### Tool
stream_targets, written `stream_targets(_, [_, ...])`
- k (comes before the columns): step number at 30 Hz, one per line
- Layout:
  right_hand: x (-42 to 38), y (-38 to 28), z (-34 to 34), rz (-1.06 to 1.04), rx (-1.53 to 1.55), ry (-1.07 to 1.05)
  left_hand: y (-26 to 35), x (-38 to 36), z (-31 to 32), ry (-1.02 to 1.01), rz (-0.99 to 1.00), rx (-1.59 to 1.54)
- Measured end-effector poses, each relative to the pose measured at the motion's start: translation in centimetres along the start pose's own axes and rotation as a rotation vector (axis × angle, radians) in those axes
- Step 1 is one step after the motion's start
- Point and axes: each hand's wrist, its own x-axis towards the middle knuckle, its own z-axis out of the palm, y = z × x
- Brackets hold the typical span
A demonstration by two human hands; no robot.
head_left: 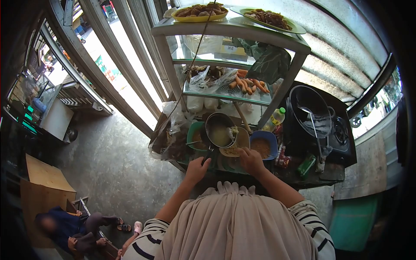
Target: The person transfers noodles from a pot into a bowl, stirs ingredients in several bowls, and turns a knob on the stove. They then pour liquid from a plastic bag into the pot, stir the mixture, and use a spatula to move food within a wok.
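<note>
My left hand point(197, 170) is closed round the dark handle of a small saucepan point(209, 131). Pale, cloudy liquid lies inside the pan, with some greenish-white food at its right rim. My right hand point(251, 162) is closed just below and to the right of the pan, over the edge of a tan bowl point(242, 138). Whatever its fingers grip is too small to make out. The saucepan covers part of the tan bowl, which has yellowish bits in it. A green container point(196, 133) stands left of the pan, and a blue bowl point(264, 135) with brownish contents sits beside my right hand.
A wok point(310, 97) with a ladle stands on the stove at right, near a green bottle point(307, 164) lying down. Behind the bowls rises a glass-shelved cabinet point(232, 100) holding carrots point(249, 83), with two plates of food on top. A person point(78, 225) sits at lower left.
</note>
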Motion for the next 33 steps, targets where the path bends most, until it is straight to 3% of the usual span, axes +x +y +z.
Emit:
stream_targets(2, [0.2, -0.6, 0.8, 0.032, 0.134, -0.105, 0.1, -0.1, 0.0, -0.004, 0.002, 0.011])
stream_targets(9, [0.0, 0.3, 4.6, 0.192, 0.304, 0.004, 0.7, -0.5, -0.1, -0.007, 0.013, 0.001])
stream_targets(12, [-0.6, 1.1, 4.4, 0.204, 0.161, -0.047, 0.7, -0.7, -0.2, -0.005, 0.016, -0.001])
stream_targets(17, [-1.0, 1.7, 3.5, 0.051, -0.044, -0.052, 0.3, -0.6, -0.1, 0.009, 0.017, -0.016])
stream_targets(33, [-1.6, 0.6, 0.7, 0.099, 0.046, 0.13, 0.5, -0.1, -0.3, -0.009, -0.009, -0.021])
